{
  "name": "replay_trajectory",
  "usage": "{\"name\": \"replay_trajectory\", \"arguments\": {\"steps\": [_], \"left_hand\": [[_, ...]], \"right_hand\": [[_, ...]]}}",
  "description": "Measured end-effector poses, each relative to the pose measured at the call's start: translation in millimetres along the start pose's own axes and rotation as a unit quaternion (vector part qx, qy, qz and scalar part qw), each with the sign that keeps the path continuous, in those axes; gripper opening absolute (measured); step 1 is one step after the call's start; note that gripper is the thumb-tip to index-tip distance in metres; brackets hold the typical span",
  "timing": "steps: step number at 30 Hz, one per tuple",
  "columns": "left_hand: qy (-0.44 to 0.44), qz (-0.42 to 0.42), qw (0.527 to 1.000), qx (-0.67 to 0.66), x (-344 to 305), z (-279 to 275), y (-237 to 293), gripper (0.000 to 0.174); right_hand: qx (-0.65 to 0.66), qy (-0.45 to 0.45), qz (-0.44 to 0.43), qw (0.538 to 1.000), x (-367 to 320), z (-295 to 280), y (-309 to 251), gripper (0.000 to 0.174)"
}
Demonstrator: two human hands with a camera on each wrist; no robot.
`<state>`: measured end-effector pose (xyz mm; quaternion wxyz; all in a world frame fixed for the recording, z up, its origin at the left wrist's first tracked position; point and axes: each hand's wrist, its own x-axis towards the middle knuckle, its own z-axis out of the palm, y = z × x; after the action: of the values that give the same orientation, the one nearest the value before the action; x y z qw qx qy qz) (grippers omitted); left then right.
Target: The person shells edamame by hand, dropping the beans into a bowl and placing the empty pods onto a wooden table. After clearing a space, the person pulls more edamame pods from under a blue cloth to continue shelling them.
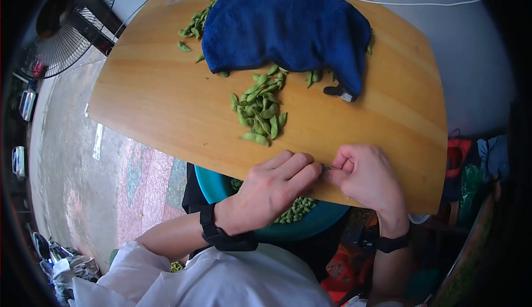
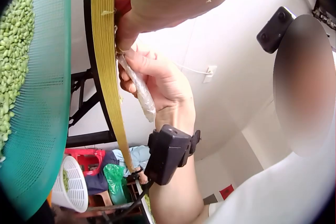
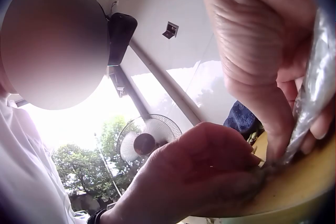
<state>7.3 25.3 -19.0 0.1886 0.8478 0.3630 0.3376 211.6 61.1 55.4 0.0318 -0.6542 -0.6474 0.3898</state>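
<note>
My right hand (image 1: 368, 176) grips a slim tool wrapped in clear plastic (image 2: 139, 90) at the table's near edge. A dark, thin end of it shows between the two hands in the head view. My left hand (image 1: 277, 188) meets it there, thumb and fingers curled together around something small; I cannot tell what, as the fingers hide it. Just beyond the left hand lies a heap of green soybean pods (image 1: 260, 107) on the wooden table (image 1: 166, 96). Beneath the hands, a teal mesh basket (image 2: 52, 92) holds many shelled green beans (image 1: 296, 210).
A blue cloth (image 1: 282, 24) covers part of the table's far side, with more pods (image 1: 197, 24) poking out around it. A white cable (image 1: 388, 2) runs along the back edge. On the left stands a fan (image 1: 61, 29). A white basket (image 2: 73, 184) sits low on the right.
</note>
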Motion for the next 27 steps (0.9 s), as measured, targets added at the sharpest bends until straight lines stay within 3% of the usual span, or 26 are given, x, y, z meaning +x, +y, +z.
{"name": "replay_trajectory", "arguments": {"steps": [3, 11, 24, 27], "left_hand": [[0.023, 0.007, 1.000, 0.006, 4, -2, -1, 0.041], [-0.122, 0.037, 0.991, -0.037, 33, -12, -15, 0.030], [-0.095, 0.114, 0.986, -0.072, 21, -23, -22, 0.028], [-0.090, 0.136, 0.985, -0.060, 16, -24, -23, 0.019]], "right_hand": [[0.000, -0.014, 0.009, 1.000, 2, -1, 1, 0.018], [-0.002, -0.021, 0.017, 1.000, 3, 0, 0, 0.022], [-0.037, -0.002, -0.015, 0.999, 1, 2, -3, 0.020], [-0.036, -0.002, -0.010, 0.999, -1, 2, -3, 0.020]]}}
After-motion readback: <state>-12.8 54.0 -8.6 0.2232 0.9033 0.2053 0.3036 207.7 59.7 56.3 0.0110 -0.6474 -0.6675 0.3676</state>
